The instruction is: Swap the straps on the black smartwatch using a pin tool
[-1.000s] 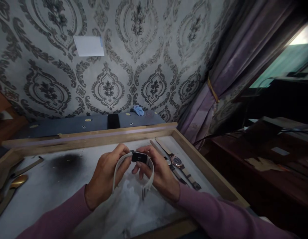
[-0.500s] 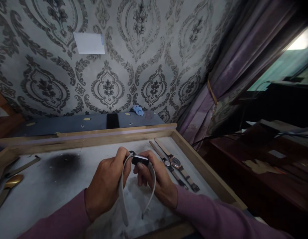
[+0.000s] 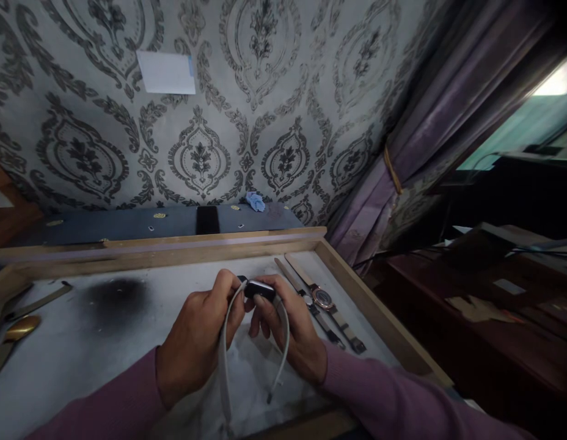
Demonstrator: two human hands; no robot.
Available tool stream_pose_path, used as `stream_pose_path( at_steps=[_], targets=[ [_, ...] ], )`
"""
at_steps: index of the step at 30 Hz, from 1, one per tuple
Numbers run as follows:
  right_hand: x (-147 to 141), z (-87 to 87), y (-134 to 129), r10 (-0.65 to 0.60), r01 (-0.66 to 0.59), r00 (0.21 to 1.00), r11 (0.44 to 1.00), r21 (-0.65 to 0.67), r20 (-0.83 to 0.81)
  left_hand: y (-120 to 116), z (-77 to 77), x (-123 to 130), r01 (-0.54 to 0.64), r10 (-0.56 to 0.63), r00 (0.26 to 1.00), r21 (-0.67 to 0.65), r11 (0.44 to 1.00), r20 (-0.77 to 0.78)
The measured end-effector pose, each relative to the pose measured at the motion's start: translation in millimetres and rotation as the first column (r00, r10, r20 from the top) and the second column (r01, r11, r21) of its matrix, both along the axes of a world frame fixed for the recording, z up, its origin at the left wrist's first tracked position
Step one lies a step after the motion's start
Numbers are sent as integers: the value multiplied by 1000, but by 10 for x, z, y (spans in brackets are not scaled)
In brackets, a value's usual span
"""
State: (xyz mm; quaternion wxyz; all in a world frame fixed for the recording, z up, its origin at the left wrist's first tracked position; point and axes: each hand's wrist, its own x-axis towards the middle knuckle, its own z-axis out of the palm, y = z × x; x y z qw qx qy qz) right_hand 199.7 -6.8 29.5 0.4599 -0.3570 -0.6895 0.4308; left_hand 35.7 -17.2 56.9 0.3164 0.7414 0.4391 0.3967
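Note:
A smartwatch (image 3: 260, 290) with a dark case and pale strap halves hanging down is held between both hands above the white tray floor. My left hand (image 3: 198, 330) is closed, thumb and index finger pinching the strap end beside the case. My right hand (image 3: 292, 324) grips the case, with the thumb on its front and the index finger along its top. Right of my hands lie a watch with a rose-gold rim (image 3: 322, 297) and a slimmer watch (image 3: 308, 300). At the far left rests a watch with a gold face (image 3: 22, 329).
A wooden frame (image 3: 357, 293) borders the tray. Behind it, a black phone (image 3: 207, 220) and a crumpled blue item (image 3: 255, 201) lie on a dark blue surface. To the right are a tied purple curtain (image 3: 379, 189) and a reddish cluttered table (image 3: 494, 318).
The smartwatch has shifted very slightly right and turned a little in my fingers, its hanging strap ends swinging slightly. Both hands keep their hold. The view has moved a little.

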Motion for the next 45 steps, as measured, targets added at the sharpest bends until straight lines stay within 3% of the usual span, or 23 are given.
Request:
stream_pose_path(
  at_steps=[6, 12, 18, 23, 27, 33, 37, 42, 45],
  targets=[
    [21, -1, -17, -2, -2, 996, 999, 43, 94, 23, -29, -30, 0, 4, 995, 37, 999, -95],
    [29, 6, -48, -49, 20, 981, 988, 150, 190, 1, -8, -20, 18, -16, 997, 21, 1000, -79],
    [50, -1, -86, -74, 19, 963, 978, 209, 260, -22, 28, -21, 119, -112, 987, 58, 991, -115],
    [46, -23, -92, -101, 17, 949, 962, 272, 298, 20, -40, -58, 189, -154, 954, 120, 975, -257],
    [14, -45, -49, -70, 10, 958, 977, 213, 276, 70, -99, -76, 152, -96, 936, 145, 978, -339],
    [6, -54, 43, -11, 5, 997, 997, 75, 81, 96, -105, -72, 112, -93, 973, 79, 990, -212],
    [2, -79, 58, -3, 2, 1000, 1000, -21, -14, 96, -203, -60, 137, -88, 969, 202, 970, -232],
    [-55, -123, 70, -38, 38, 999, 998, -50, 2, 119, -342, -61, 64, 43, 921, 259, 964, -388],
    [-62, -132, 91, -28, 30, 999, 998, -57, 42, 132, -337, -88, 64, 21, 923, 206, 976, -384]
  ],
)
